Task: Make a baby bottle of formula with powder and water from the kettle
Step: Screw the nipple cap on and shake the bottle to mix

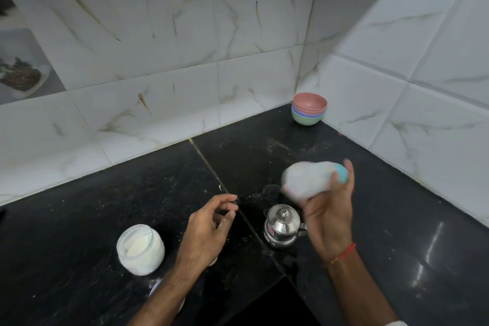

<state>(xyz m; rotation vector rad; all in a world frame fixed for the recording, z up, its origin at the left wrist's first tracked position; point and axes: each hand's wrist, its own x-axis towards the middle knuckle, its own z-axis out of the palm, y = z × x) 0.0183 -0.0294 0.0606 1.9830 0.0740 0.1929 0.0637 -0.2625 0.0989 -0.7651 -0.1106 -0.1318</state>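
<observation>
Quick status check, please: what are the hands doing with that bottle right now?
Right hand grips blurred baby bottle, apparently mid-shake. Left hand loose, holding nothing. Kettle lidded; powder jar open. Nothing in the way.

1. The bottle (308,180) in my right hand (330,209) is only a blurred white shape with a blue end; I cannot read its level or cap.
2. My right hand covers the kettle (281,225) handle.
3. My left forearm hides most of a round metal thing (154,287) near the powder jar (140,249).
4. The picture tile (21,71) at far left is cut by the edge.
</observation>
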